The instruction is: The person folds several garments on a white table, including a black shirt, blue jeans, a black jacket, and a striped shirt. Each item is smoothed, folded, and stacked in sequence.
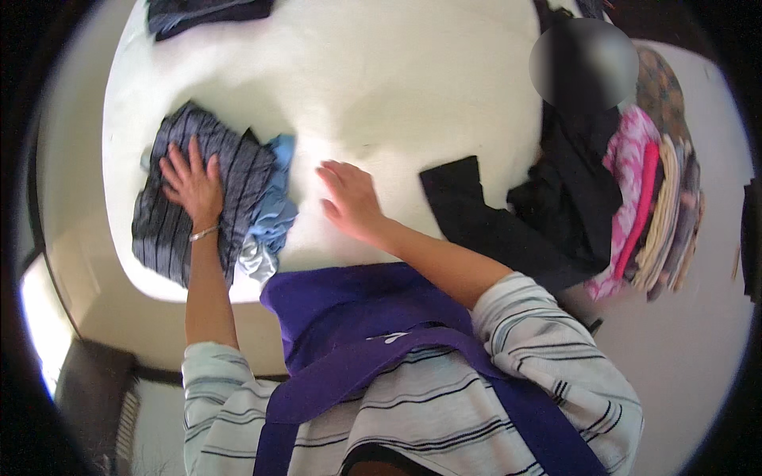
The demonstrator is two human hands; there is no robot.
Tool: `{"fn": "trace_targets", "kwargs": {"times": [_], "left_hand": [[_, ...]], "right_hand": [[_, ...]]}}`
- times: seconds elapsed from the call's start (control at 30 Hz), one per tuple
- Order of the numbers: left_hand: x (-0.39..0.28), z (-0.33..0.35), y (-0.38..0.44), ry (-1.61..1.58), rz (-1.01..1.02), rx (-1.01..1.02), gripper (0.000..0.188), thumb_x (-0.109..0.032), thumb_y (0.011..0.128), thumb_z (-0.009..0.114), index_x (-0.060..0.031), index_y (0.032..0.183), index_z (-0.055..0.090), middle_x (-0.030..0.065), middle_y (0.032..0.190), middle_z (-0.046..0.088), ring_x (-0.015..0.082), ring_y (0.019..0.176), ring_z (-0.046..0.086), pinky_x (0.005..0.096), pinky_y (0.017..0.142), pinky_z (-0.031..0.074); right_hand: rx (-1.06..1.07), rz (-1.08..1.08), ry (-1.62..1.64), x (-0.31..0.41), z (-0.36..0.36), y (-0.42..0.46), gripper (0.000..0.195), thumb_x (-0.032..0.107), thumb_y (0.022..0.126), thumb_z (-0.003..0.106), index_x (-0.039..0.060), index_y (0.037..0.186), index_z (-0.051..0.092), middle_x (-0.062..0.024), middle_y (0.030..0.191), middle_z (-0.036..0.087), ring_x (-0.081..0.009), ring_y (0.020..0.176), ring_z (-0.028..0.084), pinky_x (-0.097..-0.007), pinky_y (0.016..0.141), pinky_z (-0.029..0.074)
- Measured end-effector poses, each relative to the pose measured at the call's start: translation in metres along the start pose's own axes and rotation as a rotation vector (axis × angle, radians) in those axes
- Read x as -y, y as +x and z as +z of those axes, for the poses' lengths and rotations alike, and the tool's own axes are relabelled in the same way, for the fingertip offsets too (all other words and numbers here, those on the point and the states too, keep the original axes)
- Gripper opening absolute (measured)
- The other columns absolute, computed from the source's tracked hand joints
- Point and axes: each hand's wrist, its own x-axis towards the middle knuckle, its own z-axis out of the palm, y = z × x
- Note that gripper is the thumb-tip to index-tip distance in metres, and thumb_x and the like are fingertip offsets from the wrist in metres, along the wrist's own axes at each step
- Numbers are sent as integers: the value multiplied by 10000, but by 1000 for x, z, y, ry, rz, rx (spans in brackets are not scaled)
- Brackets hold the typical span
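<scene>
My left hand (191, 183) lies flat, fingers spread, on a dark grey striped cloth garment (238, 160) at the left of the white-covered table (417, 77). Crumpled light blue fabric (275, 205) pokes out from under the garment's right side, with a shiny pale piece of cloth (258, 260) at its lower end. My right hand (351, 199) is held over the white surface to the right of that pile. It grips nothing, and its thumb is apart from its fingers. A black garment (512, 238) spreads loosely to the right of my right hand.
Against the right edge stands a row of folded cloths, including a pink-and-white patterned one (628, 140), a bright pink one (640, 214) and a cream one (664, 202). Dark folded clothing (208, 15) lies at the far left. A blurred patch covers part of the upper right.
</scene>
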Motion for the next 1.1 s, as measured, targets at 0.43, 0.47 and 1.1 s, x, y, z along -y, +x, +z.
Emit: {"fn": "trace_targets", "kwargs": {"times": [0.43,0.47,1.1], "left_hand": [[-34,-90,-13,146,7,87,561,-377,789,521,-175,1286,358,113,1369,252,333,1256,218,555,928,249],[-54,-103,-25,39,68,23,572,-342,762,558,-131,1264,383,133,1347,286,337,1242,244,525,939,258],[-302,-369,-109,-1919,-268,816,403,-245,792,595,-5,1100,497,78,1029,566,209,952,541,338,843,429]], "right_hand": [[315,578,-610,-103,-211,-242,665,228,590,712,34,1157,422,-127,1211,371,-292,1127,342,-441,930,269],[264,542,-642,-99,-217,-239,664,228,590,714,35,1154,422,-128,1224,358,-290,1131,334,-443,928,267],[-288,-279,223,65,-365,-171,212,172,726,602,29,870,541,-127,804,546,-285,763,530,-364,675,393]]}}
